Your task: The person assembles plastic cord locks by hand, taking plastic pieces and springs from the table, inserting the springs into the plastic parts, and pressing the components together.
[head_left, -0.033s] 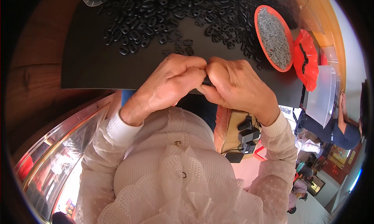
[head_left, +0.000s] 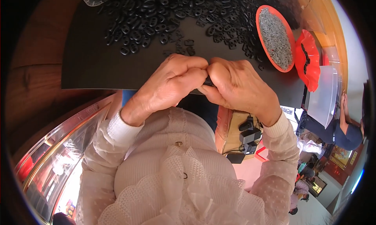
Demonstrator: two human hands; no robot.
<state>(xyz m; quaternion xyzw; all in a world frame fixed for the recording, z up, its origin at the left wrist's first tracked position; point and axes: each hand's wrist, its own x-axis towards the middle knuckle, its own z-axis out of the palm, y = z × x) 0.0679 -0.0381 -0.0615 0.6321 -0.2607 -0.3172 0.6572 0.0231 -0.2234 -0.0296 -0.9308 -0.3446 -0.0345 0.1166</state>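
Close together at the near edge of the black table [head_left: 98,74], my left hand [head_left: 174,80] and my right hand [head_left: 239,84] meet knuckle to knuckle. Both are closed, fingers curled and thumbs pressing inward. Between them a bit of a small black plastic part [head_left: 208,81] shows; the rest is hidden by my fingers. Just beyond my hands lie several flat black pieces [head_left: 189,49]. Farther off spreads a heap of oval black plastic pieces with holes [head_left: 152,23], and to its right are thinner, frame-like black pieces [head_left: 227,35].
An orange-red bowl [head_left: 289,30] full of small grey metal pins or screws stands at the right. Beside it is a wavy-rimmed red dish [head_left: 313,74], then a clear plastic bin [head_left: 323,94]. Below right, black adapters [head_left: 250,135] sit on a wooden surface. Another person [head_left: 348,135] is at far right.
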